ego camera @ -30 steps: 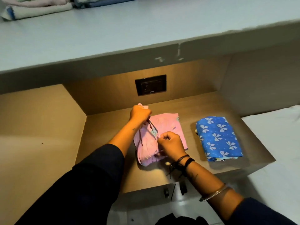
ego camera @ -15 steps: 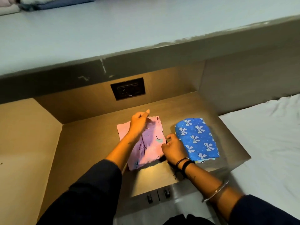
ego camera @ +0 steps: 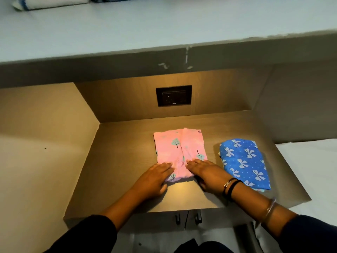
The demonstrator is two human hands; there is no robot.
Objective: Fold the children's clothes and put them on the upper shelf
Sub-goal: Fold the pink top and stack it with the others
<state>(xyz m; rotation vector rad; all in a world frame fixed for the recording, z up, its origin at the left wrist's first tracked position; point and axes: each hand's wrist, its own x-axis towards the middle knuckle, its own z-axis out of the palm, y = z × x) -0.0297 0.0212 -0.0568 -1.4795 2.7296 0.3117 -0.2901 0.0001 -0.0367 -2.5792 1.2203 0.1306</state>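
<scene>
The folded garment (ego camera: 179,150) at the middle of the brown wood-grain lower shelf (ego camera: 124,161) is pink with teal leaf motifs on dark stems. To its right, the other folded garment (ego camera: 244,162) is bright blue with pale dots and white bows. The upper shelf (ego camera: 145,28) is pale grey-blue. The socket plate (ego camera: 173,95) on the far wall is black. The sleeves (ego camera: 87,238) are dark.
</scene>
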